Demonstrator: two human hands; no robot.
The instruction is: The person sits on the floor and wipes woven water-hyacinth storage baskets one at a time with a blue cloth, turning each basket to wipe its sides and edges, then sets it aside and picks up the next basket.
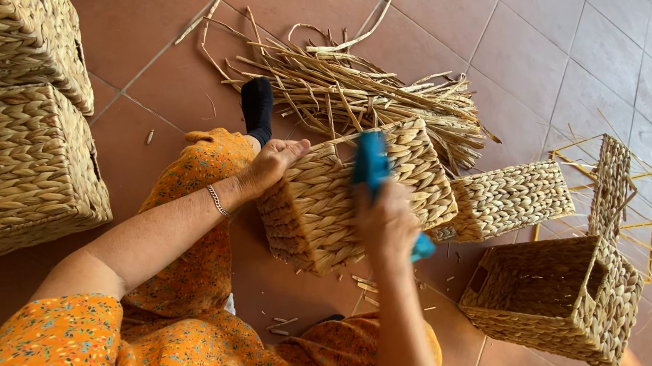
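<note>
A woven straw basket [324,199] rests tilted on my lap, its bottom facing up. My left hand [271,164] grips its left edge, thumb on top. My right hand [386,220] is closed on a blue-handled tool [371,164], blurred with motion, held against the basket's woven surface. The tool's working end is hidden behind my hand and the blur. I sit on the tiled floor in orange flowered clothes, a black sock [257,107] showing beyond my knee.
A pile of dry straw strands [371,92] lies on the floor beyond the basket. Two large woven baskets [2,124] stand stacked at left. At right are a finished open basket [558,297], a woven panel [508,199] and a wire frame partly woven [615,187].
</note>
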